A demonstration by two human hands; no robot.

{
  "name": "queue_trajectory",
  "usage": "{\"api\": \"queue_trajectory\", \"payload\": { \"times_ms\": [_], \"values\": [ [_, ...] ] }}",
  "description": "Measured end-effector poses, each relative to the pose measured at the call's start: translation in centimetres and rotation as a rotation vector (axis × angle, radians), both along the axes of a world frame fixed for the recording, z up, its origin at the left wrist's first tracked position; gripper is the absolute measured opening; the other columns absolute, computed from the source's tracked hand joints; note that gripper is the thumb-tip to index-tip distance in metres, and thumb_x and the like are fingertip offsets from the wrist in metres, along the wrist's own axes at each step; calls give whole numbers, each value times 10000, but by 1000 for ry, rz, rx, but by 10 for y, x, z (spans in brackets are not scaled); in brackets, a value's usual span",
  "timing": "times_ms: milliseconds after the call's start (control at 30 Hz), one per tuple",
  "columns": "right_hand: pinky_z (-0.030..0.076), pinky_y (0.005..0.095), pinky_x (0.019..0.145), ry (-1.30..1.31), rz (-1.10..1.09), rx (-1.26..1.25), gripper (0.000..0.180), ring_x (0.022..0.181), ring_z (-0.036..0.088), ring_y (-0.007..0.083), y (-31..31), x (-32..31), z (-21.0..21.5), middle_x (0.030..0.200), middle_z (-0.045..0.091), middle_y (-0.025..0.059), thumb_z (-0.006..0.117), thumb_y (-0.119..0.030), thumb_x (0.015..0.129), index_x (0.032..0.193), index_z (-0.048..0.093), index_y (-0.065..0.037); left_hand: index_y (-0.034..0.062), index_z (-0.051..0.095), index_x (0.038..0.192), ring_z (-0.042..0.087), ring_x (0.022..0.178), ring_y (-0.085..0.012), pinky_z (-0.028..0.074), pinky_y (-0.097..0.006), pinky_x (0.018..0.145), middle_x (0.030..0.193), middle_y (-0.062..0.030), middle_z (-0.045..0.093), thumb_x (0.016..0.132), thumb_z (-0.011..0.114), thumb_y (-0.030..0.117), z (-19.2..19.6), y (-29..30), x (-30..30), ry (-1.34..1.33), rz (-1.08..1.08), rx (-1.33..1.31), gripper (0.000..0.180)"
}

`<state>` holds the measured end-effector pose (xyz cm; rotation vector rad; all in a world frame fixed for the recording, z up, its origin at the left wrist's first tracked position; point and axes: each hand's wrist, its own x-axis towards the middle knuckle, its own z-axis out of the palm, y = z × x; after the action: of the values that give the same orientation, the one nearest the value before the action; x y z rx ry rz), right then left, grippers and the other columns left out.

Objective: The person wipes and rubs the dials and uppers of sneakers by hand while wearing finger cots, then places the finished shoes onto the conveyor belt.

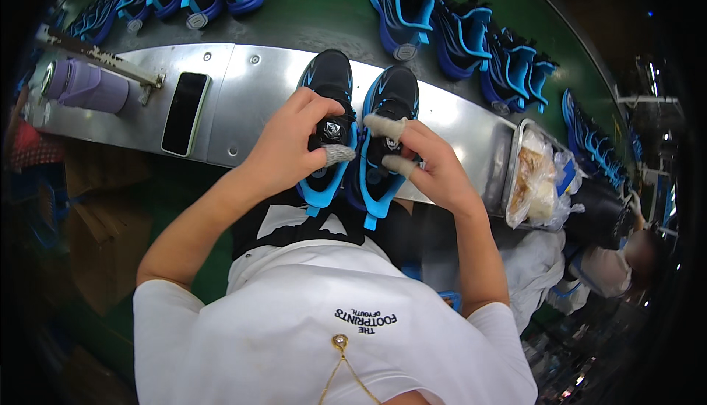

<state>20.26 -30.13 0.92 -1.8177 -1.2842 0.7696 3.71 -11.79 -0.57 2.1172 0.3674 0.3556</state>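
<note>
A pair of black and blue sneakers stands side by side on the metal ledge, toes pointing away from me and bright blue heel collars toward me. On the left sneaker, my left hand grips the tongue between thumb and fingers; a grey cloth cover wraps the thumb. My right hand pinches the tongue of the right sneaker, with pale cloth covers on its thumb and a finger. A round, shiny emblem shows on each tongue. My fingers hide parts of both shoe openings.
Along the metal ledge lie a phone and a purple tumbler. To the right stands a metal tray with plastic bags. Several similar sneakers line the green belt beyond. Another person is at far right.
</note>
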Motion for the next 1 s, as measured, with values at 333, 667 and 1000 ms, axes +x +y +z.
{"api": "queue_trajectory", "payload": {
  "times_ms": [333,667,1000],
  "values": [
    [450,295,667,-43,-147,190,411,730,518,197,-4,-3,-8,835,528,62,766,-144,798,1199,682,-125,48,643,1143,457,689,-140,414,-263,651,917,-44,573,735,627,-39,0,3,10,66,-38,5,417],
    [473,372,706,-169,-129,249,386,791,552,272,-7,-1,-21,825,532,85,777,-170,772,1138,673,-101,42,625,1178,489,767,-147,438,-265,705,930,-51,582,753,605,-53,4,-1,7,54,5,106,436],
    [441,323,715,-215,-37,205,406,768,512,214,-9,4,-23,804,528,67,771,-144,770,1167,688,-119,58,619,1212,455,775,-118,399,-237,727,964,-14,540,805,634,-11,1,3,7,95,-33,54,413]
  ]
}}
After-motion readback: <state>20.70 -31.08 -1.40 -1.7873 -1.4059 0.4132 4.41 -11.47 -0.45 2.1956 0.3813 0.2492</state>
